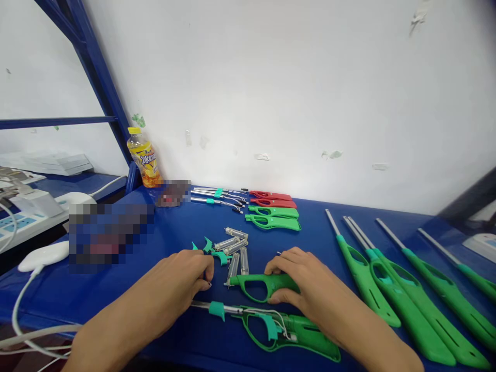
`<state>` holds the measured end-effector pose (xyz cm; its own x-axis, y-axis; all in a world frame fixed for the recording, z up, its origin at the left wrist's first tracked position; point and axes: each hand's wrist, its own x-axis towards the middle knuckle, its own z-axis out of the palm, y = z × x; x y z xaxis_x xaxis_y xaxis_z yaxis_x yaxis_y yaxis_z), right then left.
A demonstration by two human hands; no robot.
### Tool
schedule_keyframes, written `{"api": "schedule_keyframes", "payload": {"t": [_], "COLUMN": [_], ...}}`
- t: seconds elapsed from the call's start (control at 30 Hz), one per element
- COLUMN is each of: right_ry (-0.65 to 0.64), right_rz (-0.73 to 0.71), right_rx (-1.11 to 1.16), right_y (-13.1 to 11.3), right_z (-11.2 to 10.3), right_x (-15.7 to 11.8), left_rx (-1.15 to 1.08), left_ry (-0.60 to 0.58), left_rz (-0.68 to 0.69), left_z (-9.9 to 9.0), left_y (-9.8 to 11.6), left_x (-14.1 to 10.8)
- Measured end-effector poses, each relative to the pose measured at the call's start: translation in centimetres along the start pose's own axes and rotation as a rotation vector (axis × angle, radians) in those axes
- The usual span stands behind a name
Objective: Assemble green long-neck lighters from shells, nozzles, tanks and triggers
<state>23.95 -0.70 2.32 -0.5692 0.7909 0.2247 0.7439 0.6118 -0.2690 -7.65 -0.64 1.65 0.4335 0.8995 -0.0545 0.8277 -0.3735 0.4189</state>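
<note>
My right hand [289, 274] grips a green lighter shell half [258, 287] by its wide end, just above the table. Curled and closed, my left hand [196, 271] has its thumb and fingertips together around something small that I cannot make out. Below both hands lies an open green lighter body [298, 330] with a metal tube, white wires, a teal trigger [270, 326] and a clear tank in it. A teal collar [217, 310] sits on its tube. Behind the hands are several clear fuel tanks [244, 260] and teal triggers [221, 257].
Several long green lighters [418, 315] lie at the right. Toward the wall are green shells [273, 222], red shells [271, 202] and metal tubes with wires [211, 200]. A drink bottle [145, 157] stands back left. A white cabled device [44, 256] lies at the left.
</note>
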Motion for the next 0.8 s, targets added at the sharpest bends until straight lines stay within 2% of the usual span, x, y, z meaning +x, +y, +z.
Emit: {"api": "schedule_keyframes", "payload": {"t": [0.2, 0.37, 0.47, 0.6, 0.8], "right_ry": [0.123, 0.203, 0.258, 0.264, 0.102], "right_rz": [0.04, 0.134, 0.144, 0.073, -0.154], "right_rx": [-0.114, -0.21, -0.253, -0.23, -0.134], "right_y": [1.0, 3.2, 3.4, 1.5, -2.7], "right_z": [-0.8, -0.4, -0.3, -0.1, 2.1], "right_x": [0.0, -0.3, -0.3, 0.4, 1.5], "left_rx": [0.032, 0.049, 0.065, 0.09, 0.115], "left_ry": [-0.02, -0.029, -0.018, -0.005, -0.005], "left_rz": [-0.022, -0.031, -0.04, -0.061, -0.074], "left_z": [0.0, -0.5, -0.8, -1.0, -0.9], "left_y": [1.3, 2.8, 3.3, 3.4, 3.4], "left_x": [-0.1, -0.2, -0.1, 0.2, 0.2]}}
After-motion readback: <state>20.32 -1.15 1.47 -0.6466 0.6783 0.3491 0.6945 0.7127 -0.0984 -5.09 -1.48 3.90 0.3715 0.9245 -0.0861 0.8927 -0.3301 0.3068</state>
